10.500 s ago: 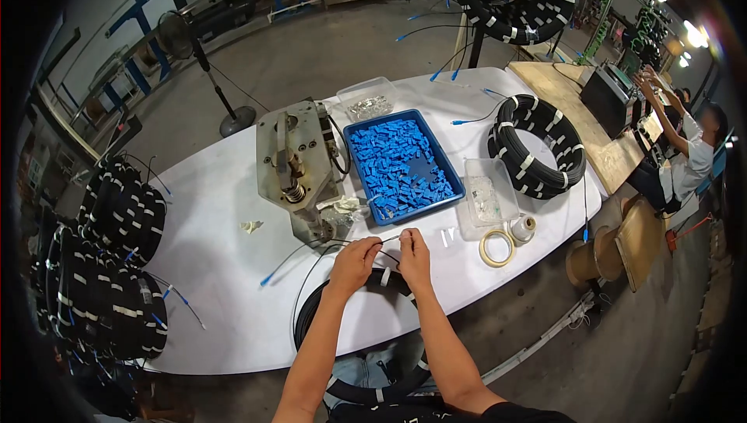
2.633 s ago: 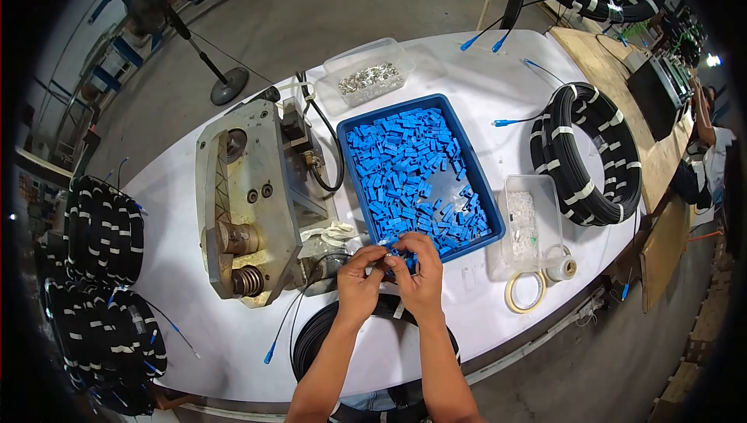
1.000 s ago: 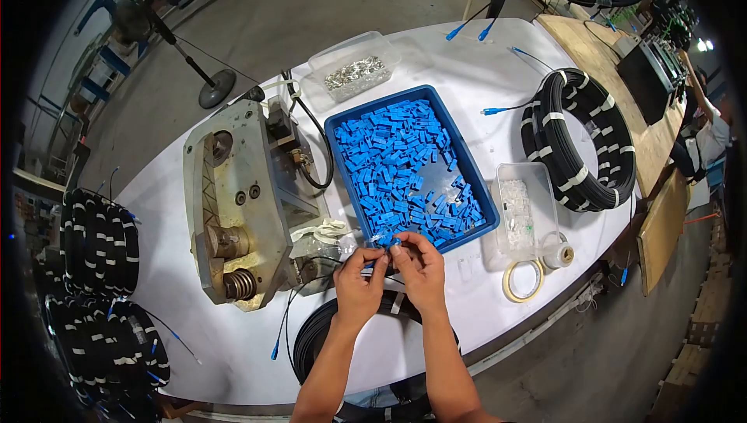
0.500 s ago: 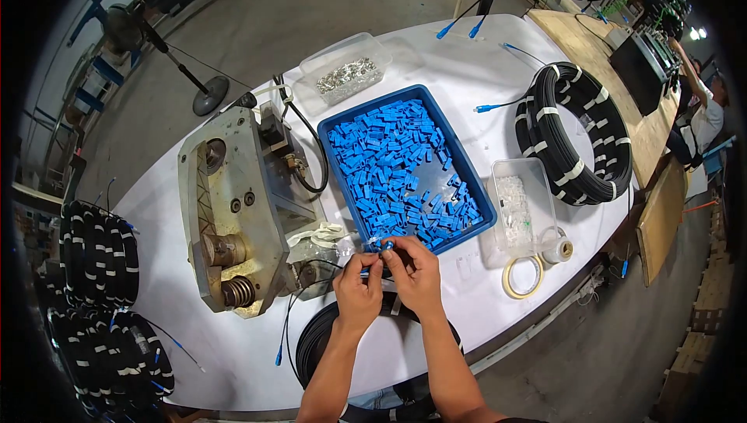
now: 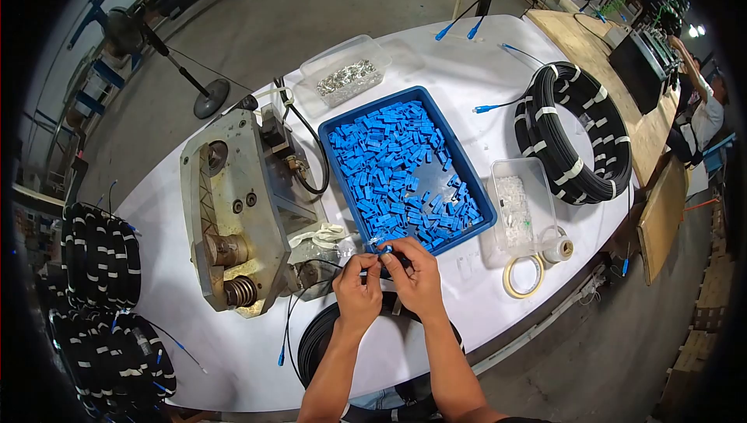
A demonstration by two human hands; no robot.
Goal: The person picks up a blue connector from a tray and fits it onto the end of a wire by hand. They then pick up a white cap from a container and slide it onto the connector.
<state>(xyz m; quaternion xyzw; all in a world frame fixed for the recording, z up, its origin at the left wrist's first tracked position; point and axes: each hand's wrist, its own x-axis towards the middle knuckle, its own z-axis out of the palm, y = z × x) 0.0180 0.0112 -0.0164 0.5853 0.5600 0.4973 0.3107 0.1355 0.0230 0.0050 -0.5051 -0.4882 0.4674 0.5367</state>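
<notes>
Together both hands, left hand [image 5: 357, 287] and right hand [image 5: 419, 277], pinch blue connector [image 5: 382, 249]

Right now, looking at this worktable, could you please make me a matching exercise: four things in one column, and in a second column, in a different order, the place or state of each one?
Things:
1. blue tray
2. tape roll
3. metal press
4. small blue connector

Places or states:
A. pinched between the left hand and the right hand
B. lying flat near the front table edge, right of the hands
C. filled with many blue plastic pieces
D. standing on the table left of the tray, with a spring at its near end

Right pairs: 1-C, 2-B, 3-D, 4-A
</notes>
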